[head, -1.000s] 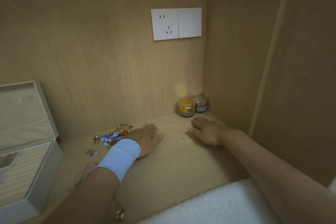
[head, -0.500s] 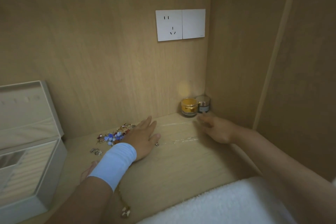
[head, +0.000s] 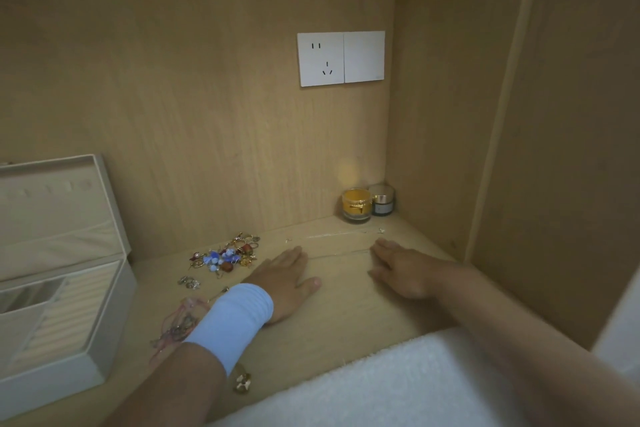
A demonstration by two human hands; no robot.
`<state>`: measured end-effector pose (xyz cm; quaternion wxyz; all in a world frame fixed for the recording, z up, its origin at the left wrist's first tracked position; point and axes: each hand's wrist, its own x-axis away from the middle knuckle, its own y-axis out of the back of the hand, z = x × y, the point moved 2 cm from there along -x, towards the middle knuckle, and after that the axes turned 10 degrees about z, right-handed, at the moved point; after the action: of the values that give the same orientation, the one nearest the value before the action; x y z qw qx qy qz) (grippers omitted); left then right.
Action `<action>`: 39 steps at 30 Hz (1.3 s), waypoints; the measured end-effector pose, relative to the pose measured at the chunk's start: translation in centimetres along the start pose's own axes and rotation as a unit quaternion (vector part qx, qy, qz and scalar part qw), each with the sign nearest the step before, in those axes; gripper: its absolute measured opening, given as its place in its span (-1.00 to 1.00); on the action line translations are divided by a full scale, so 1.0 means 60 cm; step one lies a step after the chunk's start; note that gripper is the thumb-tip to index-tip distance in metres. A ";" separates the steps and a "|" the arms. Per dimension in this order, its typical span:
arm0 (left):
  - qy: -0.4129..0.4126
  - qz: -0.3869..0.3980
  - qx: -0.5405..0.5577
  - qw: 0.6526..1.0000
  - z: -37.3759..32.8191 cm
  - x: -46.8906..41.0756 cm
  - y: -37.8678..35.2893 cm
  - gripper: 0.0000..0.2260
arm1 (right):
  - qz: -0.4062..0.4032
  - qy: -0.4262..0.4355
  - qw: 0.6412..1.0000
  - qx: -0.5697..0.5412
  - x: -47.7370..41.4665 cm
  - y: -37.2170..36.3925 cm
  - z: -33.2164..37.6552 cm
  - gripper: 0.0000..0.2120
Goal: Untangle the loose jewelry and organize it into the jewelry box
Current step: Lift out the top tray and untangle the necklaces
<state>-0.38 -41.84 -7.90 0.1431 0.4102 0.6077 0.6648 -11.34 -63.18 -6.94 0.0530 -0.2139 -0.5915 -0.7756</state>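
I see both hands lying flat, palms down, on the wooden tabletop [head: 346, 315] in the lower middle of the frame. My left hand [head: 284, 282], with a pale blue wristband [head: 232, 321] on the wrist, has its fingers spread out straight and grips nothing. My right hand [head: 403, 272], a little to the right of centre, is likewise open and flat, fingers pointing toward the back wall, with nothing in it. A thin chain [head: 341, 253] runs across the tabletop between the fingertips of the two hands; I cannot tell whether either fingertip presses on it.

The loose jewelry sits left of my left hand: a heap of blue, red and gold pieces [head: 225, 255] near the back wall, a small silvery piece [head: 188, 282] just below it, and a tangle of pink cords [head: 176, 326] beside the wristband. A gold ring-like piece [head: 242, 381] lies near the tabletop's front edge, under my left forearm.

The jewelry box [head: 52, 315] stands open at the lower left of the frame, lid up, its ridged slots visible inside.

In the back right corner stand an amber jar [head: 356, 204] and a darker jar [head: 382, 200], touching each other. A white wall socket [head: 341, 58] sits above them. A white towel [head: 398, 385] fills the bottom edge.
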 end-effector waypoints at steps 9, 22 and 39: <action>0.034 -0.007 -0.003 0.999 0.029 -0.049 0.016 -0.36 | -0.011 -0.009 1.000 0.012 -0.040 0.020 0.008 -0.40; -0.027 -0.156 0.067 0.985 0.073 0.066 0.053 -0.59 | -0.122 0.119 0.985 -0.039 0.016 0.040 0.144 -0.70; -0.025 -0.158 0.094 0.983 0.151 0.199 -0.045 -0.84 | 0.017 0.162 0.987 -0.001 0.010 -0.013 0.322 -0.91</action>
<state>-2.14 -26.77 -6.67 0.2225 0.3369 0.7211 0.5630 -6.94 -44.67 -3.39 0.1612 -0.0956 -0.5704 -0.7997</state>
